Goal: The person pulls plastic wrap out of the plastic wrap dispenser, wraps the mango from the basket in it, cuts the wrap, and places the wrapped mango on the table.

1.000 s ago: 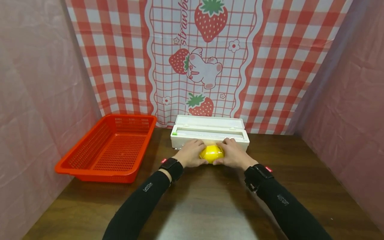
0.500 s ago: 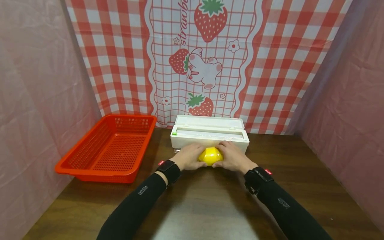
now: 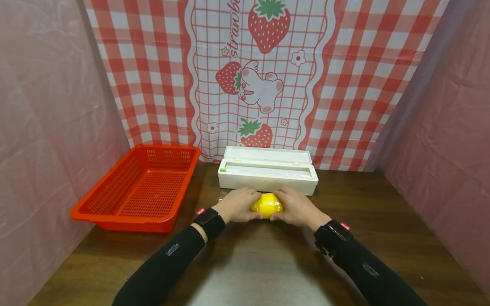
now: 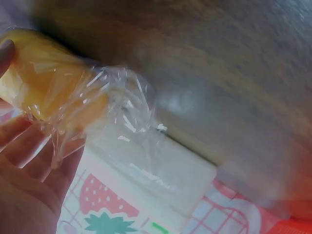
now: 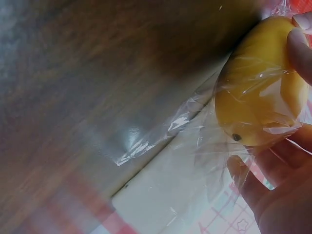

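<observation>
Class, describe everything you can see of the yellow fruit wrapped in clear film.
The smooth, rounded yellow fruit has one small dark spot and is covered in crinkled clear plastic film that trails loose. It sits low over the brown wooden table, before the white dispenser box, held between the left hand and right hand.

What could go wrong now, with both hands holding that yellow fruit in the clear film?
The cling film around the yellow fruit looks loose and bunched in the wrist views, so it might stick to itself or to the fingers instead of lying smooth. The left hand and right hand hold the round fruit close to the white film dispenser; it could slip and roll on the table.
</observation>
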Demonstrator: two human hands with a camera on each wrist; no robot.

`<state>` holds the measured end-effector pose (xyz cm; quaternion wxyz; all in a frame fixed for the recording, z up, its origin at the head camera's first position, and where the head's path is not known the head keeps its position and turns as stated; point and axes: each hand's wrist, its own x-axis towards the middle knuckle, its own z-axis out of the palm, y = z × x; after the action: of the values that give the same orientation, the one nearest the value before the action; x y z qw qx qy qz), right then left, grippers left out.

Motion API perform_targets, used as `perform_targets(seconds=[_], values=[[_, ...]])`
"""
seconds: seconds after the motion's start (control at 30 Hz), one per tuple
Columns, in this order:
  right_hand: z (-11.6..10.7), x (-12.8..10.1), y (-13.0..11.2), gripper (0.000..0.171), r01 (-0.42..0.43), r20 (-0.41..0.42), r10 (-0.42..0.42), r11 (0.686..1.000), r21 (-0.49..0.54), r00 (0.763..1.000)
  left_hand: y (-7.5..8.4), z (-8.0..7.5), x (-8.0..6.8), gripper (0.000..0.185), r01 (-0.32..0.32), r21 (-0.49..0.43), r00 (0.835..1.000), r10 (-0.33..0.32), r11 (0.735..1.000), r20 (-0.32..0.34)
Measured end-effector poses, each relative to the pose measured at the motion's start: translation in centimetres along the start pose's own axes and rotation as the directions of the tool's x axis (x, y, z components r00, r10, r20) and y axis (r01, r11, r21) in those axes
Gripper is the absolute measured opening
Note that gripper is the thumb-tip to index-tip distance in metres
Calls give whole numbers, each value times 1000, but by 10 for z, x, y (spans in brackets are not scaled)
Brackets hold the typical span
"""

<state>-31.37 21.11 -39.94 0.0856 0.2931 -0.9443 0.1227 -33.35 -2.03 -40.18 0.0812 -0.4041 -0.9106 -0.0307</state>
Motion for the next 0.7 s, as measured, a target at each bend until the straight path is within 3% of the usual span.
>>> perform_targets(seconds=[0.2,0.7], values=[[-2,-8,-8,70,4,16,-3,1000,-13,1000,6,-5,-9,62,-24,64,1000,23,998,21],[-2,-28,-23,74,78,-7,-78,997,-24,997,17,-10,-29,64,-30,15,999,30,999,25]])
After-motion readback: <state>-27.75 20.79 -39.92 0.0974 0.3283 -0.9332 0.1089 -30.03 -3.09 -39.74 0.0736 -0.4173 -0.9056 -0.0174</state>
